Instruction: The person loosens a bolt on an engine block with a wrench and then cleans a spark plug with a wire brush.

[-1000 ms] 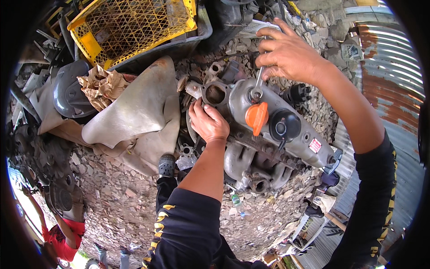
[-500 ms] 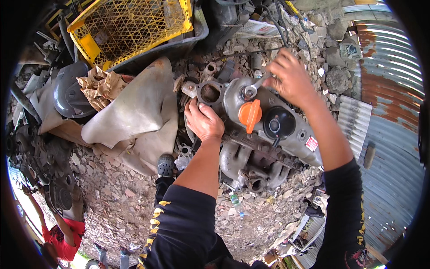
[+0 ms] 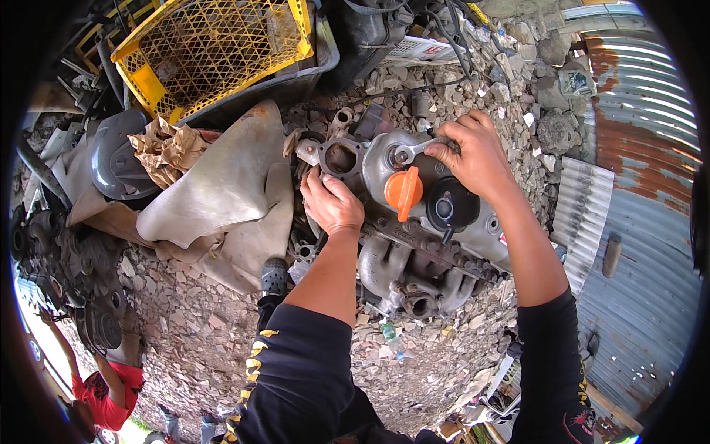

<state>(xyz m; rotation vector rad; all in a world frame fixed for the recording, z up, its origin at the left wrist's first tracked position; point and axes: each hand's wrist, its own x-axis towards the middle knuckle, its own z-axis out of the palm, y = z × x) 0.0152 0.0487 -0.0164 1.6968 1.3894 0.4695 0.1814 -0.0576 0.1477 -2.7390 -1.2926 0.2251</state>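
A wrench [image 3: 424, 148] is pinched between the thumb and fingers of my right hand [image 3: 473, 152]. Its ring end sits around a bolt [image 3: 403, 155] on top of the grey valve cover [image 3: 379, 164] of an engine. My left hand [image 3: 334, 203] grips the engine's edge, just below a round opening [image 3: 342, 157] in the casting; some fingertips are hidden. An orange filler cap [image 3: 404, 191] and a black round cap [image 3: 453, 203] stand on the cover. Beneath them runs a curved metal manifold [image 3: 384, 265].
A yellow crate [image 3: 150, 87] rests in a dark tub [image 3: 325, 52] at upper left. Left of the engine lie a grey sheet [image 3: 214, 189] and crumpled brown paper [image 3: 168, 148]. Rubble [image 3: 200, 325] covers the ground. Corrugated metal [image 3: 643, 214] stands right. A person in red [image 3: 111, 396] is at lower left.
My right hand has come down and swung the wrench handle clockwise, to a flatter angle; its ring end stays on the bolt. My left hand keeps its place on the engine.
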